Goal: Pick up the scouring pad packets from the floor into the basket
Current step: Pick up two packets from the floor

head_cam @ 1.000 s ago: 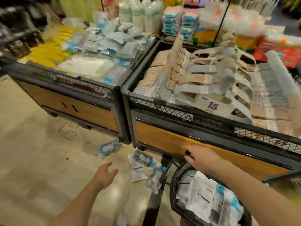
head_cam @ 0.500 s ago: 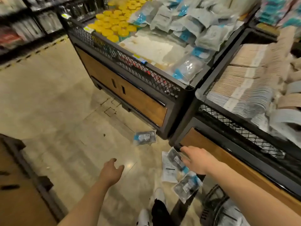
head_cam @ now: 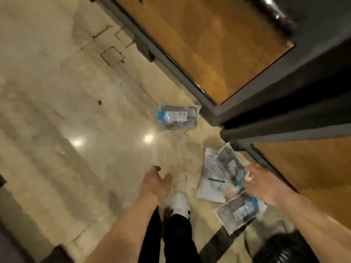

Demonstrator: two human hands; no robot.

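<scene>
Left hand (head_cam: 155,184): mine, empty, fingers loosely curled. Right hand (head_cam: 263,184): fingertips on three piled packets (head_cam: 226,166) beside the wooden bin (head_cam: 307,168); I cannot tell the grip. Lone packet (head_cam: 177,117): floor (head_cam: 66,111), past the bin's corner. Basket (head_cam: 284,249): nearer me.

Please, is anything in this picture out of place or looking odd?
Yes. Scouring pad packets lie on the floor, where goods do not belong: a lone packet by the corner of the display bin, and a loose heap of packets, askew, at the right hand.
</scene>
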